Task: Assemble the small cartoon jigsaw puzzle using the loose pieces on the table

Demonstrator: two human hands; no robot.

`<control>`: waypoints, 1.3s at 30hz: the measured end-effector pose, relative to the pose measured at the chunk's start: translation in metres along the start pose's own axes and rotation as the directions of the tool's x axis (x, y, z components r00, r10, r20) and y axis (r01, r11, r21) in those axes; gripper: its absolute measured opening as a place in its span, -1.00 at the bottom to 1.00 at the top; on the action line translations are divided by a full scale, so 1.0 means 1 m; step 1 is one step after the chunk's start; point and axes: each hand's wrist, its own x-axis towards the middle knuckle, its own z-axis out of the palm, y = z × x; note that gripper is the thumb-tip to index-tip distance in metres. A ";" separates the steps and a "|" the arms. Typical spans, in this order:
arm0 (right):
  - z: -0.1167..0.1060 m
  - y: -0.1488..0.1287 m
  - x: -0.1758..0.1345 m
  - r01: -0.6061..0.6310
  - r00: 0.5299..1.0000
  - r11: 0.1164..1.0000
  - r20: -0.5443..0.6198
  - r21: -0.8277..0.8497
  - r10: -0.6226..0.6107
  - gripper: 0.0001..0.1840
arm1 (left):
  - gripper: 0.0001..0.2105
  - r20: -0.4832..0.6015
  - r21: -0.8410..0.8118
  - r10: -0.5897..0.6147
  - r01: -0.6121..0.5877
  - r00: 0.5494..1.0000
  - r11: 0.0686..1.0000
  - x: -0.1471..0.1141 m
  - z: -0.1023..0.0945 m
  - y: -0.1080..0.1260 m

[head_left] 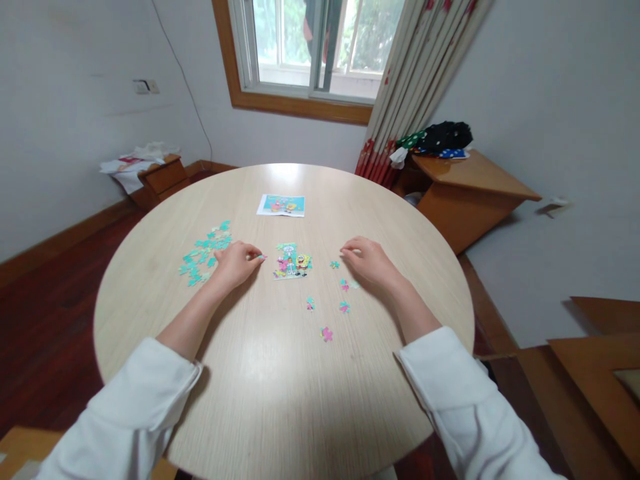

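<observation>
My left hand (pixel 237 263) pinches a small pink and teal puzzle piece (pixel 263 257) just left of the partly joined puzzle (pixel 289 265), which shows cartoon figures. Under and beside that hand spreads a pile of teal puzzle pieces (pixel 200 257). My right hand (pixel 369 259) hovers low over the table with its fingers curled together, and no piece shows in them. Close to its fingertips lies a teal and yellow piece (pixel 335 265). Nearer to me are a pink and teal piece (pixel 345 285), another such piece (pixel 345 307), a small teal piece (pixel 311 305) and a pink piece (pixel 327 334).
The round wooden table (pixel 260 400) carries a printed picture card (pixel 281 205) beyond the puzzle. A wooden cabinet (pixel 470 177) with cloths on it stands at the right, near the curtain (pixel 415 73). Low drawers (pixel 164 180) stand at the far left.
</observation>
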 end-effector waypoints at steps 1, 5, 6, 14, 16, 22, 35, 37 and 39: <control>-0.002 0.000 -0.001 -0.034 0.999 0.999 0.004 0.016 0.034 -0.77 | -0.82 -0.001 -0.003 -0.005 0.005 1.000 1.000 0.000 0.000 0.001; -0.011 0.001 -0.004 -0.104 0.986 0.990 0.140 0.096 0.090 -0.86 | -0.82 -0.002 -0.020 -0.017 0.017 1.000 1.000 0.000 0.001 0.000; -0.013 0.002 -0.004 -0.110 0.980 0.987 0.181 0.120 0.088 -0.87 | -0.83 -0.003 -0.022 -0.020 0.020 1.000 1.000 0.000 0.001 -0.001; -0.022 -0.001 -0.007 -0.085 0.923 0.963 0.384 0.256 -0.020 -0.85 | -0.82 -0.008 -0.019 -0.041 0.041 0.999 0.999 0.000 0.001 -0.001; -0.023 -0.002 -0.007 -0.057 0.915 0.973 0.402 0.223 -0.039 -0.84 | -0.81 0.000 -0.019 -0.041 0.041 0.999 0.999 -0.001 0.000 0.000; -0.018 0.001 -0.007 -0.016 0.897 0.986 0.438 0.167 -0.060 -0.73 | -0.75 0.048 -0.014 -0.072 0.072 0.996 0.997 -0.002 -0.006 0.004; 0.014 -0.049 -0.020 0.139 0.851 0.922 0.432 0.361 -0.298 -0.72 | -0.84 -0.002 -0.091 -0.075 0.075 0.997 0.993 0.000 -0.001 -0.001; 0.014 -0.052 -0.021 0.171 0.842 0.932 0.444 0.319 -0.306 -0.69 | -0.86 -0.010 -0.105 -0.069 0.068 0.998 0.992 0.001 0.000 -0.002; 0.014 -0.053 -0.021 0.194 0.836 0.939 0.452 0.285 -0.310 -0.67 | -0.86 -0.015 -0.110 -0.061 0.059 0.998 0.992 0.002 0.000 -0.003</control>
